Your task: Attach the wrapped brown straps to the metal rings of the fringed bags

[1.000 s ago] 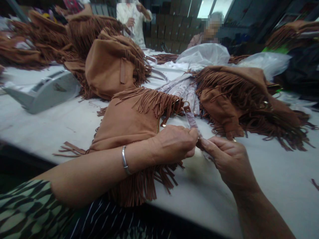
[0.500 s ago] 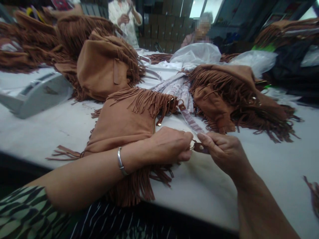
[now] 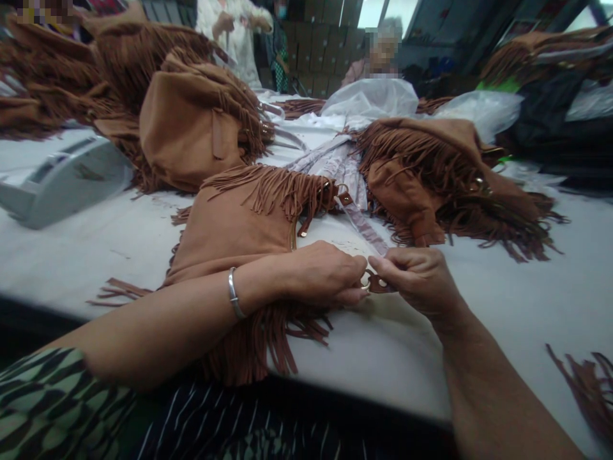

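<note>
A brown fringed handbag [image 3: 234, 223] lies on the white table in front of me, its zip side facing right. From a ring at its far right corner runs a strap [image 3: 363, 225] covered in pale wrapping. My right hand [image 3: 421, 278] is closed round the strap near its brown leather end [image 3: 380, 283]. Beside it, my left hand [image 3: 330, 271] reaches across the bag's near edge, fingers pinched at a gold-coloured metal ring [image 3: 366, 285] by that end. The fingers hide part of the ring and how it joins the bag.
More brown fringed bags are heaped at the left [image 3: 191, 128] and right [image 3: 426, 166]. A grey plastic tape dispenser-like object [image 3: 71, 182] stands at the left. Clear plastic bags [image 3: 368, 99] lie farther back. Loose fringe [image 3: 584, 383] shows at the right edge. Several people are across the table.
My two hands have drawn slightly closer together at the ring and strap end, and the leather end has turned a little. The view has shifted slightly. The handbag stays in place.
</note>
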Action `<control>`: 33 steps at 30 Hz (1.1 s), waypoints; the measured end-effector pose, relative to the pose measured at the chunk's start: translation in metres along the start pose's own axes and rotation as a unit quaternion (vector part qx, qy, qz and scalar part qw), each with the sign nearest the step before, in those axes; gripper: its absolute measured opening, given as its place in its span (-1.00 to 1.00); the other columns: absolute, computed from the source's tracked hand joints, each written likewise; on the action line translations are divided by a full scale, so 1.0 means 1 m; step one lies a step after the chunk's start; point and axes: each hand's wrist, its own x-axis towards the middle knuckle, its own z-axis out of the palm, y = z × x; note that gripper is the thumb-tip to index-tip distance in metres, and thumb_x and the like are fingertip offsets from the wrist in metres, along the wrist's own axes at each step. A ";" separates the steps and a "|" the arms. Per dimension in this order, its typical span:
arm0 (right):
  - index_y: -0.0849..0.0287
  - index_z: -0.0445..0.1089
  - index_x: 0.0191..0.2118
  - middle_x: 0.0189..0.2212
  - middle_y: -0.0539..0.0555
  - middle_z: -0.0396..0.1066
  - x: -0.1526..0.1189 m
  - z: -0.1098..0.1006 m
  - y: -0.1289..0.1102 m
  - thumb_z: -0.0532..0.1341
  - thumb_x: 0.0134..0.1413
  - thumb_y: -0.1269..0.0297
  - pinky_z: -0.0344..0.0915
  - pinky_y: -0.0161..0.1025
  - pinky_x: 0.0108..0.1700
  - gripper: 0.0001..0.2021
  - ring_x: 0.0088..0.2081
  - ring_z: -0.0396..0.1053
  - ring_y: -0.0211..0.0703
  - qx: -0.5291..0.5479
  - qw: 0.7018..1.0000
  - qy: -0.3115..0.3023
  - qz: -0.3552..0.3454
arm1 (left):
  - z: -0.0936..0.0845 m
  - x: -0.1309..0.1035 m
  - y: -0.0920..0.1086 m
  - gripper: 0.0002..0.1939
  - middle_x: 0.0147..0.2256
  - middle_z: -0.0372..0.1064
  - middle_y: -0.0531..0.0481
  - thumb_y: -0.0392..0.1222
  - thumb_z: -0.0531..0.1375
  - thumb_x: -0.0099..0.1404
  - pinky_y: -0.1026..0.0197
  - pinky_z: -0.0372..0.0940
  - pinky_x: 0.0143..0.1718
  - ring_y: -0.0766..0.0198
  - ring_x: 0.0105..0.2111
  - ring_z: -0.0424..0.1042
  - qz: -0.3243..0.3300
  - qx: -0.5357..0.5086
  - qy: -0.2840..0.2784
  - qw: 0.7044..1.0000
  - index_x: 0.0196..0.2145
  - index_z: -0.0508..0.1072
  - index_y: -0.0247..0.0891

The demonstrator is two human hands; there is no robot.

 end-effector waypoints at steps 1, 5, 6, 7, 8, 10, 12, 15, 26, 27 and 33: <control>0.22 0.28 -0.70 -0.71 -0.01 0.27 0.000 -0.001 0.000 0.20 0.09 0.08 0.08 -0.35 -0.59 -0.56 -0.63 0.17 -0.30 0.010 1.000 -0.021 0.006 | 0.000 0.000 0.001 -0.71 -0.41 0.44 -0.09 -0.04 0.03 0.31 0.22 0.18 -0.49 0.15 -0.45 0.45 -0.004 0.002 0.003 1.000 -0.21 0.33 -0.35; 0.22 0.29 -0.63 -0.71 -0.05 0.17 -0.001 -0.011 -0.006 0.05 0.21 0.03 0.03 -0.36 -0.60 -0.52 -0.64 0.11 -0.34 -0.016 0.993 -0.114 -0.020 | 0.004 0.001 0.008 -0.69 -0.44 0.43 -0.11 -0.02 -0.01 0.33 0.19 0.23 -0.48 0.10 -0.46 0.46 -0.073 0.038 0.066 0.994 -0.24 0.33 -0.35; 0.21 0.28 -0.61 -0.70 -0.06 0.15 -0.001 -0.013 -0.008 0.03 0.23 0.05 0.03 -0.36 -0.59 -0.54 -0.64 0.10 -0.34 -0.027 0.991 -0.130 -0.030 | 0.006 0.001 0.010 -0.69 -0.45 0.43 -0.11 -0.03 -0.02 0.34 0.18 0.24 -0.49 0.09 -0.46 0.46 -0.091 0.045 0.080 0.992 -0.25 0.33 -0.35; 0.20 0.27 -0.58 -0.69 -0.07 0.15 -0.001 -0.015 -0.009 0.02 0.24 0.08 0.03 -0.36 -0.59 -0.57 -0.64 0.11 -0.34 -0.035 0.989 -0.139 -0.038 | 0.007 0.002 0.010 -0.69 -0.45 0.42 -0.11 -0.03 -0.02 0.34 0.18 0.25 -0.49 0.09 -0.47 0.46 -0.106 0.049 0.089 0.989 -0.26 0.33 -0.35; 0.20 0.26 -0.56 -0.68 -0.07 0.16 -0.002 -0.016 -0.010 0.02 0.24 0.11 0.05 -0.36 -0.58 -0.60 -0.63 0.13 -0.33 -0.042 0.988 -0.144 -0.045 | 0.007 0.002 0.011 -0.70 -0.45 0.42 -0.11 -0.04 -0.02 0.34 0.18 0.24 -0.50 0.09 -0.48 0.46 -0.116 0.051 0.093 0.988 -0.27 0.33 -0.35; 0.18 0.25 -0.55 -0.66 -0.06 0.19 -0.002 -0.015 -0.010 0.02 0.24 0.16 0.07 -0.35 -0.56 -0.64 -0.60 0.16 -0.31 -0.056 0.988 -0.128 -0.058 | 0.006 0.002 0.010 -0.72 -0.45 0.42 -0.11 -0.07 -0.01 0.33 0.19 0.23 -0.53 0.10 -0.50 0.44 -0.131 0.048 0.091 0.986 -0.27 0.33 -0.35; 0.18 0.27 -0.53 -0.64 -0.04 0.22 -0.003 -0.010 -0.009 0.03 0.22 0.19 0.09 -0.34 -0.53 -0.67 -0.57 0.20 -0.28 -0.081 0.990 -0.091 -0.070 | 0.001 0.002 0.006 -0.73 -0.46 0.42 -0.11 -0.09 -0.01 0.32 0.21 0.21 -0.53 0.11 -0.51 0.43 -0.132 0.040 0.076 0.988 -0.25 0.32 -0.36; 0.20 0.34 -0.50 -0.60 0.00 0.30 -0.004 -0.004 -0.008 0.06 0.20 0.21 0.13 -0.32 -0.49 -0.70 -0.53 0.25 -0.24 -0.113 0.989 -0.048 -0.084 | -0.006 0.001 -0.003 -0.74 -0.46 0.41 -0.10 -0.09 0.00 0.31 0.23 0.17 -0.52 0.14 -0.50 0.42 -0.099 0.006 0.036 0.994 -0.23 0.33 -0.35; 0.21 0.33 -0.56 -0.69 -0.08 0.10 0.001 -0.014 -0.008 0.14 0.14 0.07 -0.05 -0.38 -0.64 -0.63 -0.65 0.02 -0.36 0.129 0.974 -0.186 -0.006 | -0.014 -0.001 -0.007 -0.92 -0.56 0.28 0.11 -0.21 0.10 0.19 0.34 0.00 -0.60 0.40 -0.60 0.16 0.010 -0.188 -0.054 0.981 -0.43 0.30 -0.27; 0.22 0.34 -0.56 -0.69 -0.09 0.08 0.001 -0.016 -0.007 0.16 0.12 0.06 -0.08 -0.38 -0.65 -0.64 -0.66 0.00 -0.37 0.148 0.966 -0.212 0.019 | -0.015 -0.002 -0.004 -0.92 -0.57 0.27 0.11 -0.22 0.10 0.19 0.34 -0.01 -0.60 0.40 -0.61 0.15 0.021 -0.187 -0.061 0.980 -0.43 0.30 -0.26; 0.22 0.42 -0.56 -0.70 -0.08 0.14 0.000 -0.022 -0.004 0.24 0.02 0.11 -0.12 -0.38 -0.65 -0.71 -0.66 -0.02 -0.39 0.211 0.932 -0.280 0.090 | -0.014 -0.005 0.002 -0.91 -0.48 0.39 0.11 -0.22 0.16 0.15 0.33 0.05 -0.55 0.37 -0.56 0.26 0.050 -0.180 -0.063 0.980 -0.35 0.34 -0.24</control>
